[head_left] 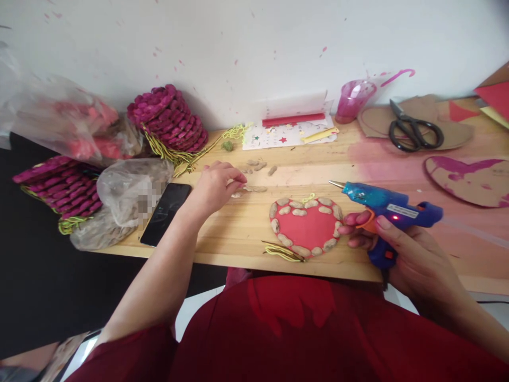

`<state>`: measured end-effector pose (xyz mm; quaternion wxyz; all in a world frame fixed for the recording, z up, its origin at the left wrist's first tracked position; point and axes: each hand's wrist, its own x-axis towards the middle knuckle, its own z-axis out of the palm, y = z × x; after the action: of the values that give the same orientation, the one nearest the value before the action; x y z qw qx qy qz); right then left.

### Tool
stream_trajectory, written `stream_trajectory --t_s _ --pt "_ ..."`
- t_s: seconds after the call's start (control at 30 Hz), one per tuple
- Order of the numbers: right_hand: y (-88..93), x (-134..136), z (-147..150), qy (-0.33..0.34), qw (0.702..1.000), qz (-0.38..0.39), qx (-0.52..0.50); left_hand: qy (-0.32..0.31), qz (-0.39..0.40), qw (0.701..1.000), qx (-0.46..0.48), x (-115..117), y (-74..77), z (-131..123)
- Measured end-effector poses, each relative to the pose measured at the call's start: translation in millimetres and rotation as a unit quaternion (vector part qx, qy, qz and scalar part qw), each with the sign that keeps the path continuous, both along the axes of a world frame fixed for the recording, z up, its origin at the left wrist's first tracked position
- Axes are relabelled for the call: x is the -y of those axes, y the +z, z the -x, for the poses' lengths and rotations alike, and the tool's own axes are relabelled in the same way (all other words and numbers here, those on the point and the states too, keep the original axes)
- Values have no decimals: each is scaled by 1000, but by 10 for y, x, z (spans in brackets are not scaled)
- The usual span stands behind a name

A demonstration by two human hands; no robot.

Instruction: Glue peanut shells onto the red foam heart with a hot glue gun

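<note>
A red heart (pixel 305 227) lies on the wooden table (pixel 246 233) near the front edge, rimmed with peanut shells and with yellow yarn at its lower left. My right hand (pixel 401 246) grips a blue glue gun (pixel 387 209) just right of the heart, nozzle pointing left, a red light lit on its body. My left hand (pixel 217 185) reaches over the table, its fingers pinched on a loose peanut shell (pixel 254 189) among several others (pixel 258 167) scattered behind the heart.
A black phone (pixel 166 213) lies left of my hand beside plastic bags (pixel 127 196). Stacks of magenta hearts (pixel 170 119) stand at the back left. Black scissors (pixel 413 130) rest on cardboard at the back right, near a pink cup (pixel 352 101) and star paper (pixel 288 132).
</note>
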<state>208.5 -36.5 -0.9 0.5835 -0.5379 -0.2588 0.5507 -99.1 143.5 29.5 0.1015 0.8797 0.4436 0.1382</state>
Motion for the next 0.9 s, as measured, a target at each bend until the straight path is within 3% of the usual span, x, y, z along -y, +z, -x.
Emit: stream_trajectory --t_s 0.4,0.57,0.63,0.73,0.9 --pt "69 -1 39 28 998 -39 -28 -42 -63 995 -65 -1 -79 -20" --pt "37 1 28 34 998 -46 -23 -49 -104 991 -65 103 30 -45" --pt "20 -2 21 30 998 -46 -23 -56 -117 991 -34 218 123 -163" --pt "9 -4 15 30 998 -46 -26 -123 -93 988 6 437 223 -481" --pt "32 1 29 24 998 -40 -30 -239 -79 968 -3 653 139 -991"
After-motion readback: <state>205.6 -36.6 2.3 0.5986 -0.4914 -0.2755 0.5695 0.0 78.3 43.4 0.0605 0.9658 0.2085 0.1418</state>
